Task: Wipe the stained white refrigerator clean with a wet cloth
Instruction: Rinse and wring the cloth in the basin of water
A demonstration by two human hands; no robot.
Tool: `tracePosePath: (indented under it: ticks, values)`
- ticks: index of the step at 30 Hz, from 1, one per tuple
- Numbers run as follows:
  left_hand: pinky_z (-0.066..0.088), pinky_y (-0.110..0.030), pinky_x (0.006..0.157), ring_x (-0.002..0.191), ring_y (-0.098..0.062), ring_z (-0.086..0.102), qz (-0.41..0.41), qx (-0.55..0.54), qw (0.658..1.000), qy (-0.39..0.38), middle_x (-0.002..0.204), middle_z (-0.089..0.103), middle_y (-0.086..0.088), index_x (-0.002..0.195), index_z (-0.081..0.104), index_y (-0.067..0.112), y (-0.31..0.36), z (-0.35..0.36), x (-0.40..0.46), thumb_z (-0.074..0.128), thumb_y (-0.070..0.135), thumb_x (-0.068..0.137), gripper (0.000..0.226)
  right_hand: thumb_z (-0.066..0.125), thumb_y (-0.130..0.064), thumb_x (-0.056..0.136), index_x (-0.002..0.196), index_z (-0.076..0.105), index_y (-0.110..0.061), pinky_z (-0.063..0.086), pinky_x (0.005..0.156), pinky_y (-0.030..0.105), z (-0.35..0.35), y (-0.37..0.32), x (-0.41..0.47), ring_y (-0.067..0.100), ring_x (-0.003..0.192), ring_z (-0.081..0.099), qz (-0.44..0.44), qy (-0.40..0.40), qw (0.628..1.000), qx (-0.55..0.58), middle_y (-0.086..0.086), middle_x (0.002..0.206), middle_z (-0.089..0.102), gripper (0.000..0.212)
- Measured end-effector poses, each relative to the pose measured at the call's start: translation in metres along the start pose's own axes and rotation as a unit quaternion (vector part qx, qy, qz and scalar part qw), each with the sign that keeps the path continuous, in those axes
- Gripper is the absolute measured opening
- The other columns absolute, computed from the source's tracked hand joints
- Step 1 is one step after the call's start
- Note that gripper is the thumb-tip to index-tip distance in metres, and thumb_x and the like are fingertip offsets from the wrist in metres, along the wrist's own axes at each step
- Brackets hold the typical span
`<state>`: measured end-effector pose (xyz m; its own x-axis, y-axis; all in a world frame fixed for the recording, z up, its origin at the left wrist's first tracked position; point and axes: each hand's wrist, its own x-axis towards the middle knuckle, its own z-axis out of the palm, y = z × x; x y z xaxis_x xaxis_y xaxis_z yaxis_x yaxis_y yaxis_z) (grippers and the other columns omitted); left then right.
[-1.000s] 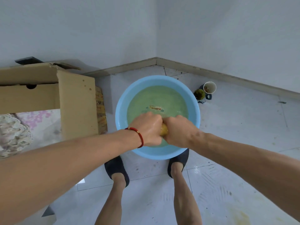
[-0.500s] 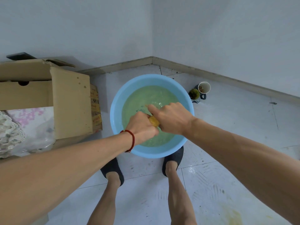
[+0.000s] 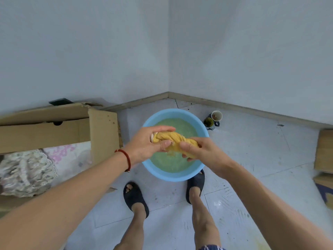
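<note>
A yellow cloth (image 3: 174, 139), twisted into a rope, is held above a light blue basin (image 3: 173, 176) of greenish water on the floor. My left hand (image 3: 147, 144) grips the cloth's left end and my right hand (image 3: 201, 152) grips its right end. Both hands are over the basin, clear of the water. Drops fall from the cloth. The refrigerator is not in view.
An open cardboard box (image 3: 59, 129) with fabric inside stands to the left of the basin. A white cup (image 3: 216, 116) and a dark jar (image 3: 208, 122) sit by the wall corner. More cardboard (image 3: 324, 150) lies at the right edge. My feet in dark slippers (image 3: 136, 197) flank the basin.
Both hands have lifted out of the water and turned against each other, so the twisted yellow cloth now shows between them. The view has tilted up.
</note>
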<state>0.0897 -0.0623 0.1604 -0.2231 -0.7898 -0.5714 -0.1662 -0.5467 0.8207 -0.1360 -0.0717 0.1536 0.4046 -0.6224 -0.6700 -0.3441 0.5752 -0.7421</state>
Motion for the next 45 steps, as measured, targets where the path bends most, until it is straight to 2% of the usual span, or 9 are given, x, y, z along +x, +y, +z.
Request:
tracePosePath:
  ticks: [5,13,22,28,32,34,37,42,45]
  values:
    - [0.059,-0.030,0.086,0.113,-0.010,0.067,0.086,-0.033,0.991,0.098,0.130,0.064,-0.004,0.118,0.068,0.049,0.070,-0.004,-0.056,0.058,-0.007,0.097,0.061,0.055,-0.041,0.100,0.103,0.070,0.000,0.054,0.082,0.039,0.040,-0.051,-0.061,0.029,0.079,0.066,0.055,0.033,0.960,0.274,0.021,0.086,0.068,0.044]
    - [0.041,-0.018,0.111,0.128,0.010,0.053,0.209,0.198,0.957,0.038,0.138,0.060,0.020,0.144,0.053,0.027,0.166,-0.038,-0.139,0.061,-0.008,0.093,0.063,0.072,-0.029,0.097,0.127,0.066,-0.019,0.056,0.101,0.041,0.082,-0.146,-0.128,0.018,0.111,0.072,-0.178,0.111,0.976,0.055,0.003,0.116,0.076,0.032]
    - [0.060,-0.037,0.074,0.075,-0.009,0.072,0.205,0.241,0.942,0.114,0.079,0.076,0.010,0.089,0.075,0.025,0.199,-0.068,-0.179,0.080,0.024,0.086,0.006,0.090,-0.019,0.078,0.090,0.064,-0.022,0.054,0.099,0.045,0.098,-0.196,-0.165,0.018,0.103,0.067,-0.309,0.269,0.912,-0.015,-0.007,0.105,0.065,0.029]
    - [0.044,-0.030,0.058,0.059,-0.006,0.050,0.200,0.269,0.935,0.115,0.066,0.055,0.011,0.077,0.053,0.021,0.219,-0.083,-0.192,0.078,0.060,0.071,0.047,0.092,-0.028,0.075,0.079,0.052,-0.027,0.043,0.090,0.029,0.102,-0.218,-0.197,0.010,0.102,0.054,-0.402,0.344,0.826,-0.193,-0.017,0.097,0.059,0.040]
    - [0.047,-0.027,0.096,0.115,-0.007,0.052,0.207,0.268,0.932,0.125,0.130,0.043,0.009,0.140,0.041,0.036,0.222,-0.076,-0.194,0.083,0.050,0.071,0.083,0.084,-0.007,0.084,0.086,0.057,-0.011,0.056,0.073,0.038,0.101,-0.241,-0.209,0.021,0.078,0.066,-0.387,0.198,0.899,-0.051,0.004,0.079,0.068,0.028]
    - [0.043,-0.033,0.109,0.129,-0.005,0.049,0.300,0.225,0.924,0.078,0.139,0.046,0.011,0.142,0.048,0.041,0.226,-0.070,-0.196,0.079,0.036,0.077,0.072,0.078,-0.006,0.090,0.095,0.061,-0.009,0.058,0.077,0.045,0.095,-0.251,-0.208,0.028,0.083,0.069,-0.379,0.182,0.907,-0.040,0.012,0.089,0.072,0.019]
    - [0.056,-0.030,0.091,0.106,-0.011,0.068,0.308,0.106,0.945,-0.019,0.114,0.072,-0.003,0.120,0.068,0.020,0.235,-0.060,-0.202,0.078,0.009,0.087,0.036,0.071,-0.008,0.097,0.110,0.070,-0.015,0.059,0.090,0.042,0.085,-0.257,-0.206,0.018,0.097,0.072,-0.367,0.160,0.914,-0.060,0.003,0.101,0.076,0.015]
    - [0.050,-0.026,0.068,0.077,-0.015,0.056,0.290,0.041,0.956,-0.026,0.083,0.061,-0.003,0.096,0.058,0.006,0.239,-0.053,-0.203,0.074,0.008,0.091,0.016,0.079,-0.029,0.091,0.114,0.073,-0.035,0.054,0.080,0.024,0.079,-0.259,-0.204,0.004,0.098,0.066,-0.345,0.265,0.881,-0.184,-0.012,0.102,0.070,0.024]
    - [0.038,-0.024,0.058,0.067,-0.016,0.043,0.285,-0.014,0.958,-0.038,0.070,0.044,-0.003,0.078,0.046,0.004,0.240,-0.056,-0.200,0.074,0.014,0.087,0.031,0.084,-0.032,0.086,0.089,0.071,-0.024,0.058,0.071,0.044,0.076,-0.258,-0.204,0.027,0.081,0.069,-0.311,0.257,0.905,-0.133,0.003,0.084,0.074,0.016]
